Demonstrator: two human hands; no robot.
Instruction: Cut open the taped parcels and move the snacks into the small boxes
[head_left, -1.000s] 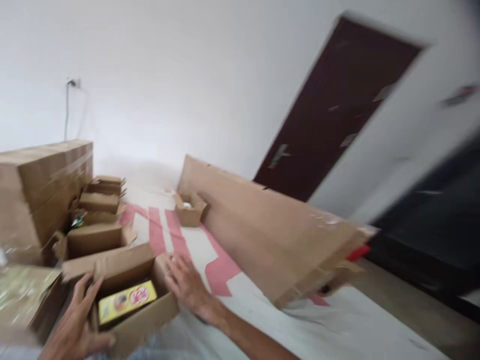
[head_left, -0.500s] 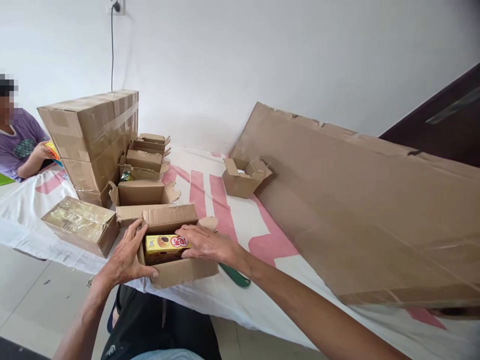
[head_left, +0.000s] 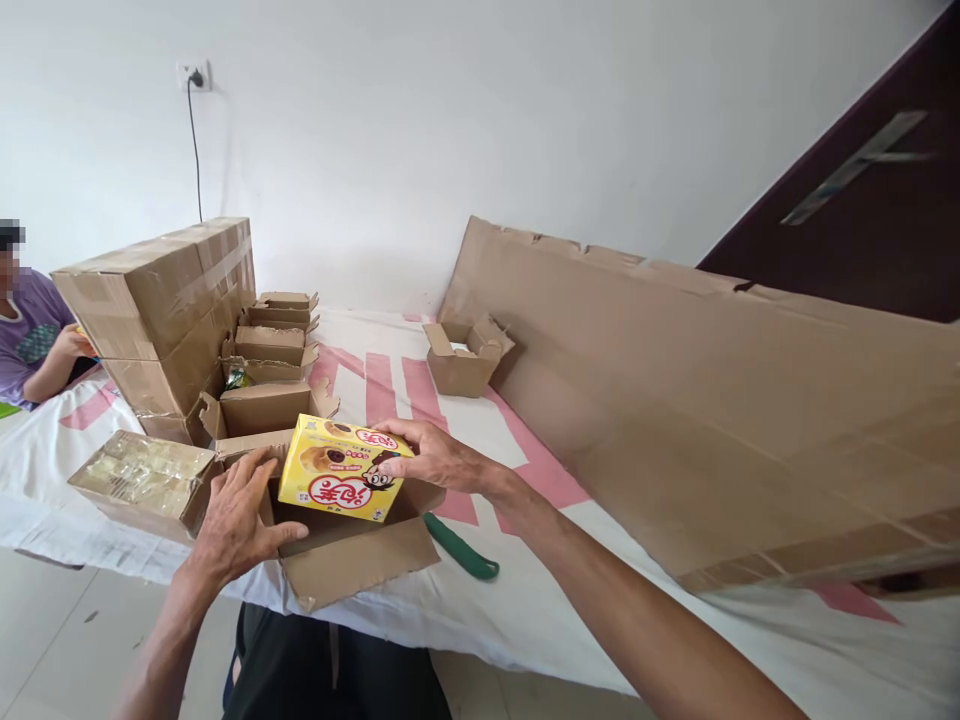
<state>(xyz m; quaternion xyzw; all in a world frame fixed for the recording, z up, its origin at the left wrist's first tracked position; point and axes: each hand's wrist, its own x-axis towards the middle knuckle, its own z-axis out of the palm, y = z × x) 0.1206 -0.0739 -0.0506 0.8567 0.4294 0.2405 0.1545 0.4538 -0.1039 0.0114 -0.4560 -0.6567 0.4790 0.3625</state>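
Note:
A yellow snack box (head_left: 330,470) with red and white lettering and a cartoon face is gripped at its right end by my right hand (head_left: 427,460). It sits tilted above an open cardboard box (head_left: 360,560), whose near flap is folded outward. Against the left side of that carton rests my left hand (head_left: 240,515), thumb and fingers spread apart. A green curved tool (head_left: 461,548), partly covered by the carton, lies just to its right; its kind is unclear.
Taped cartons (head_left: 169,300) are stacked at the left, with a taped box (head_left: 142,475) before them. Several open cartons (head_left: 270,345) stand in a row behind my hands. A small open box (head_left: 457,370) and a large cardboard sheet (head_left: 675,420) lie rightward. Another person (head_left: 45,330) is at far left.
My right hand has lifted the yellow snack box up out of the cardboard box and tilted it, showing its printed front. The camera view has shifted slightly. My left hand stays at the carton's side.

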